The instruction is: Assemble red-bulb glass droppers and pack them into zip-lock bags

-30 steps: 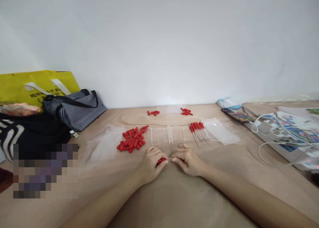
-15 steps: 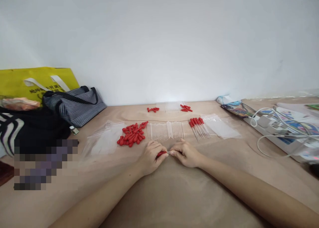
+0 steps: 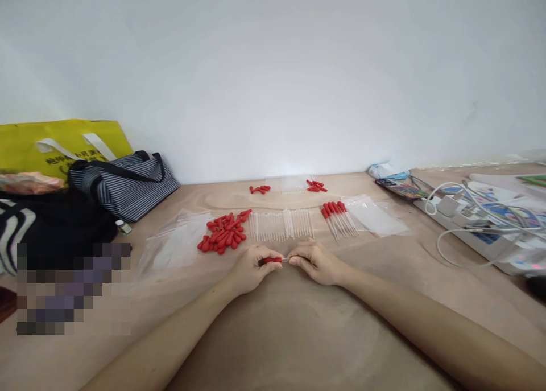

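Between thumb and fingers, my left hand [image 3: 252,268] pinches a red rubber bulb [image 3: 273,260]. A thin clear tube [image 3: 285,259] meets the bulb's right end, and my right hand [image 3: 314,262] is closed on it, hiding most of its length. Behind my left hand lies a heap of red bulbs [image 3: 224,232]. A row of clear tubes [image 3: 281,225] lies beyond both hands. To its right, several droppers with red bulbs [image 3: 339,217] lie side by side.
Clear plastic bags lie at the left [image 3: 177,243] and right [image 3: 377,215]. Farther back are small groups of red bulbs [image 3: 260,189]. A striped bag [image 3: 128,183] and yellow bag [image 3: 25,143] stand left; white cables [image 3: 447,248] and a power strip [image 3: 484,237] lie right.
My left hand has shifted slightly left, and more of the red bulb shows between its fingers. My right hand stays closed on the tube. The view has shifted a little.
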The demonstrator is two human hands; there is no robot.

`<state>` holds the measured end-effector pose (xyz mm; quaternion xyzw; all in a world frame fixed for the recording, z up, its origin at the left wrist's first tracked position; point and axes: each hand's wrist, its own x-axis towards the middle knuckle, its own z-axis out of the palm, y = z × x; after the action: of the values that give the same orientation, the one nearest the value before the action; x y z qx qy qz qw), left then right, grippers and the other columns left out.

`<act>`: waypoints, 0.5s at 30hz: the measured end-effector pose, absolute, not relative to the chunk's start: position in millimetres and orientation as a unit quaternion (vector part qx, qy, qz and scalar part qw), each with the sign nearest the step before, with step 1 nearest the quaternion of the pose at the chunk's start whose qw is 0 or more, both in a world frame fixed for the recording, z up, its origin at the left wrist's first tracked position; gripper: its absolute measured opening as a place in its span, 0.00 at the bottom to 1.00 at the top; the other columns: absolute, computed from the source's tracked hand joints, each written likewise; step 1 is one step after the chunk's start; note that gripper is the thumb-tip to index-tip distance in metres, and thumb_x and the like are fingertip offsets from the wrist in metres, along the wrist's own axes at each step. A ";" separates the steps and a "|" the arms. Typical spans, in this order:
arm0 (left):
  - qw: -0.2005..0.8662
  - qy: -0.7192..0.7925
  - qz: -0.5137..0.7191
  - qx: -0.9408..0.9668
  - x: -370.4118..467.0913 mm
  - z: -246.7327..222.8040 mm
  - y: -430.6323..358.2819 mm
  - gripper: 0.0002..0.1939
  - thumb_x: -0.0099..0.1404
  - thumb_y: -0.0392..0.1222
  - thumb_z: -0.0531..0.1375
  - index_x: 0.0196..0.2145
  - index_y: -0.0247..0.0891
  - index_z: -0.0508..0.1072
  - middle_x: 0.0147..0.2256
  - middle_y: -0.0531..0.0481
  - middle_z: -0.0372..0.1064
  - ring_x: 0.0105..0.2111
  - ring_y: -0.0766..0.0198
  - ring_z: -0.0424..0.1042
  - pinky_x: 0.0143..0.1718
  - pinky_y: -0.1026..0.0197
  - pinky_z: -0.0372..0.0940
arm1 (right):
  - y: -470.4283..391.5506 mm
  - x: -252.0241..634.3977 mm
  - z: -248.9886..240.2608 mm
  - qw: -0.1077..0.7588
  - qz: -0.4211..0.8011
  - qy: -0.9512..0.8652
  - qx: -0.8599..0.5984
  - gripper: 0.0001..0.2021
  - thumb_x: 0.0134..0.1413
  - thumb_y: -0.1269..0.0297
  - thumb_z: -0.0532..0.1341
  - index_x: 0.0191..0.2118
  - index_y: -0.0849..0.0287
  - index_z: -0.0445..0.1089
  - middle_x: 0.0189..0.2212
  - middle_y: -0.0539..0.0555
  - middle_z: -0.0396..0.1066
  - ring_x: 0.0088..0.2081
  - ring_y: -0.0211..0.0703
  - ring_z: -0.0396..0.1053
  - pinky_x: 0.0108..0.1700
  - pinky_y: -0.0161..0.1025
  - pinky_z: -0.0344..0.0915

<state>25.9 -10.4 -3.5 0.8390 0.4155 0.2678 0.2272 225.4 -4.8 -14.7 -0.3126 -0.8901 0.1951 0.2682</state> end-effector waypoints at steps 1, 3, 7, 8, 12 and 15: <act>0.228 0.416 0.269 0.838 25.9 -3.5 -10.2 0.06 0.56 0.38 0.58 0.32 0.41 0.74 0.26 0.53 0.72 0.29 0.64 0.68 0.32 0.63 0.62 | -5.5 225.8 -14.4 0.268 0.193 -0.891 -0.310 0.12 0.58 0.65 0.48 0.34 0.60 0.68 0.28 0.52 0.69 0.32 0.37 0.65 0.38 0.37 0.56; 0.223 0.409 0.270 0.842 25.8 -3.8 -10.0 0.06 0.56 0.38 0.58 0.32 0.41 0.74 0.27 0.53 0.72 0.30 0.64 0.68 0.33 0.63 0.62 | -7.6 226.9 -13.5 0.268 0.178 -0.898 -0.300 0.11 0.57 0.66 0.49 0.35 0.61 0.68 0.28 0.53 0.69 0.32 0.37 0.64 0.38 0.36 0.57; 0.169 0.414 0.306 0.841 23.6 -5.6 -10.1 0.12 0.56 0.39 0.59 0.40 0.40 0.70 0.36 0.50 0.69 0.37 0.62 0.67 0.40 0.58 0.61 | -6.6 233.6 -10.5 0.270 0.105 -0.900 -0.326 0.09 0.54 0.66 0.52 0.34 0.60 0.69 0.29 0.54 0.68 0.34 0.40 0.64 0.39 0.38 0.57; 0.145 0.428 0.320 0.833 22.7 -6.3 -10.1 0.16 0.55 0.40 0.59 0.43 0.40 0.68 0.38 0.49 0.68 0.40 0.60 0.66 0.42 0.57 0.60 | -3.3 237.5 -9.5 0.282 0.094 -0.887 -0.353 0.09 0.54 0.67 0.52 0.34 0.60 0.69 0.29 0.54 0.68 0.34 0.40 0.64 0.38 0.38 0.57; 0.088 0.498 0.355 0.786 19.2 -9.8 -9.0 0.20 0.55 0.40 0.59 0.46 0.39 0.63 0.40 0.48 0.65 0.41 0.59 0.64 0.44 0.55 0.59 | 21.2 264.5 -5.1 0.335 0.068 -0.784 -0.518 0.10 0.54 0.68 0.50 0.34 0.63 0.68 0.30 0.57 0.68 0.33 0.40 0.64 0.36 0.35 0.58; 0.091 0.518 0.346 0.777 18.4 -11.6 -7.8 0.17 0.55 0.39 0.58 0.44 0.39 0.63 0.39 0.48 0.65 0.41 0.59 0.64 0.43 0.55 0.60 | 39.2 289.5 -4.1 0.318 0.049 -0.708 -0.628 0.11 0.53 0.69 0.51 0.40 0.65 0.66 0.32 0.58 0.70 0.33 0.42 0.66 0.35 0.34 0.57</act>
<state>18.4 -7.8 -11.6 0.7772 0.5176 0.3459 0.0912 289.5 39.2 -4.1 -0.6284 -0.7083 0.0491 0.3180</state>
